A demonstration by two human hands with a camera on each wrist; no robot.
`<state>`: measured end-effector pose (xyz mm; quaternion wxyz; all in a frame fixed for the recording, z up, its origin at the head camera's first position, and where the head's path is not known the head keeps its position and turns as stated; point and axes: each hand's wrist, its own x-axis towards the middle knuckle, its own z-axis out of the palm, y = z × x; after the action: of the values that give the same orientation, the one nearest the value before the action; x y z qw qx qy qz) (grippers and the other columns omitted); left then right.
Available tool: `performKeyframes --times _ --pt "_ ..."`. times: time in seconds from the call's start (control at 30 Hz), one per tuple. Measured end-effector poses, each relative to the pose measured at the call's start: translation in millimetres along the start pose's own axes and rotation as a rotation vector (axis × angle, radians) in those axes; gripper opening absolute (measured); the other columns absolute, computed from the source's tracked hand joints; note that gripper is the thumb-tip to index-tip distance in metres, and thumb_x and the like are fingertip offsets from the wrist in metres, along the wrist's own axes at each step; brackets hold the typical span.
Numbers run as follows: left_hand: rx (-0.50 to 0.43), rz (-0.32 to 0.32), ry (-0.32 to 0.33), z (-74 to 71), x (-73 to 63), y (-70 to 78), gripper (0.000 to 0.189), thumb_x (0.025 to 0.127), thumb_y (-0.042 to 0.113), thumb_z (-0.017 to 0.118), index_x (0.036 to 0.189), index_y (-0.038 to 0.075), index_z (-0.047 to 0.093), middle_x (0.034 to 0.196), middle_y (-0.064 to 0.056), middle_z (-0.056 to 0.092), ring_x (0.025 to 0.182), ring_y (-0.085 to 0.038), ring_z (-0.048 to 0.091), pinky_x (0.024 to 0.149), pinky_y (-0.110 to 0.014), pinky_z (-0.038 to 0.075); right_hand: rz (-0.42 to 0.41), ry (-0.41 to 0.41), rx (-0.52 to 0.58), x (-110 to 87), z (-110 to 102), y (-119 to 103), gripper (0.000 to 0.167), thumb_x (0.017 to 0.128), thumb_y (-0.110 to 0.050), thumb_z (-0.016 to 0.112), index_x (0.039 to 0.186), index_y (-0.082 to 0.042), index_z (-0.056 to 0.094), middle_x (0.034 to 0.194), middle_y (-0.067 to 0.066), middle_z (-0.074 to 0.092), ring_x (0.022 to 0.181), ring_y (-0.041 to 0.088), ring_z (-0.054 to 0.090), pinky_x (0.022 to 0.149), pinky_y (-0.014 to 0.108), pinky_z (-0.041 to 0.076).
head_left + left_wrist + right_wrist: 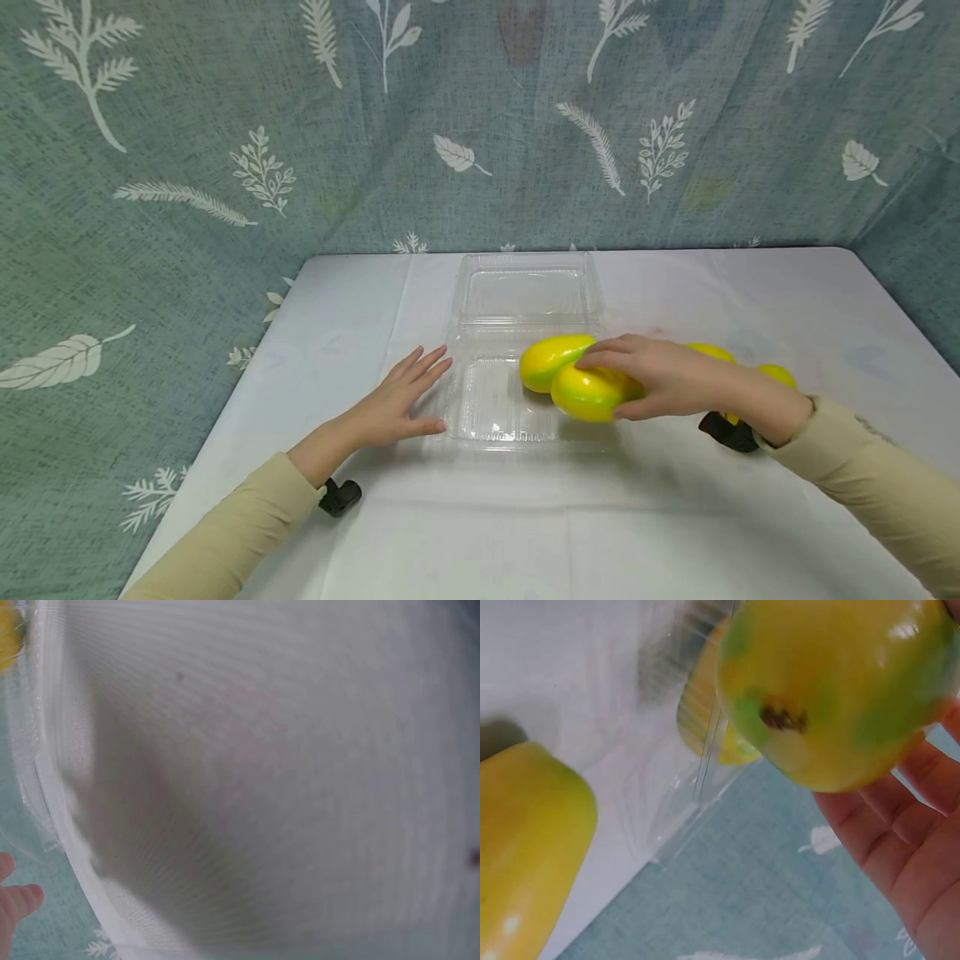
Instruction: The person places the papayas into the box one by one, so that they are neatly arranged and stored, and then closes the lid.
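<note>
My right hand [660, 375] grips a glossy yellow mango [588, 396] with green patches, holding it over the right part of a clear plastic clamshell box [487, 437]. In the right wrist view, this mango [832, 682] shows a dark stem mark, and the fingers [922, 780] curl around its side. Another mango [551, 362] lies inside the box, just behind the held one. My left hand [390, 412] is spread flat beside the box's left edge, holding nothing. Only some fingertips [22, 900] of it show in the left wrist view.
The box's lid [528, 292] lies folded back toward the patterned curtain [480, 125]. More mangoes [777, 373] sit on the white table [465, 542] at the right, partly hidden by my right wrist. One mango [525, 847] appears large in the right wrist view.
</note>
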<state>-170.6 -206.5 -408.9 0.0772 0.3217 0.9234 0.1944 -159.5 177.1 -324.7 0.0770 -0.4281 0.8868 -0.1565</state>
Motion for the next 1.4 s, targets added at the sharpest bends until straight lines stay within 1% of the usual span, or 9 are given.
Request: performKeyframes --times 0.23,0.47,0.6,0.9,1.1,1.3,1.4 --pt "-0.01 -0.001 0.0 0.2 -0.2 -0.2 0.085 0.081 0.043 0.065 0.147 0.012 0.02 0.155 -0.001 0.008 0.139 -0.038 0.002 0.105 -0.061 0.014 -0.065 -0.002 0.02 9.5 4.9 -3.6 0.052 0.077 -0.018 0.07 0.125 -0.009 0.052 0.125 0.007 0.054 0.114 0.025 0.048 0.091 0.041 0.044" --pt "-0.013 -0.001 0.003 1.0 -0.2 -0.6 0.085 0.081 0.043 0.065 0.147 0.013 0.02 0.155 0.0 0.008 0.139 -0.038 0.002 0.105 -0.061 0.014 -0.104 -0.026 0.037 17.1 11.9 -5.6 0.045 0.078 -0.014 0.069 0.12 -0.007 0.055 0.122 0.007 0.053 0.114 0.027 0.048 0.093 0.042 0.043" --pt "-0.012 -0.003 0.002 0.5 -0.2 0.1 0.084 0.082 0.042 0.065 0.147 0.013 0.02 0.155 0.0 0.008 0.139 -0.038 0.002 0.106 -0.061 0.014 -0.108 -0.038 0.034 20.3 14.2 -9.0 0.043 0.078 -0.015 0.07 0.118 -0.007 0.056 0.121 0.008 0.052 0.111 0.026 0.049 0.092 0.041 0.043" --pt "-0.012 0.002 0.002 0.3 0.0 0.5 0.084 0.082 0.042 0.065 0.146 0.011 0.021 0.155 -0.002 0.008 0.139 -0.039 0.002 0.106 -0.061 0.013 -0.1 -0.056 -0.034 27.5 20.5 -11.9 0.044 0.077 -0.021 0.072 0.116 -0.009 0.058 0.119 0.008 0.053 0.109 0.025 0.05 0.091 0.04 0.044" --pt "-0.008 0.004 0.003 1.3 0.1 -0.6 0.084 0.082 0.043 0.064 0.147 0.013 0.02 0.155 -0.001 0.008 0.139 -0.038 0.002 0.106 -0.061 0.014 -0.132 -0.041 -0.067 29.7 25.6 -11.0 0.04 0.076 -0.02 0.073 0.112 -0.009 0.06 0.115 0.008 0.055 0.105 0.027 0.051 0.089 0.041 0.044" --pt "-0.014 0.005 0.005 0.4 -0.4 0.7 0.084 0.082 0.046 0.063 0.147 0.014 0.02 0.155 -0.001 0.008 0.139 -0.038 0.002 0.106 -0.061 0.014 -0.139 -0.051 -0.066 29.7 29.4 -10.0 0.037 0.077 -0.021 0.072 0.111 -0.01 0.061 0.114 0.006 0.056 0.105 0.026 0.05 0.089 0.041 0.044" --pt "-0.017 0.008 0.007 -0.1 -0.7 1.1 0.085 0.082 0.048 0.062 0.147 0.014 0.02 0.155 -0.001 0.008 0.139 -0.038 0.002 0.105 -0.062 0.014 -0.137 -0.046 -0.06 28.6 29.1 -9.2 0.038 0.077 -0.02 0.072 0.111 -0.009 0.061 0.114 0.007 0.056 0.106 0.026 0.05 0.089 0.041 0.044"
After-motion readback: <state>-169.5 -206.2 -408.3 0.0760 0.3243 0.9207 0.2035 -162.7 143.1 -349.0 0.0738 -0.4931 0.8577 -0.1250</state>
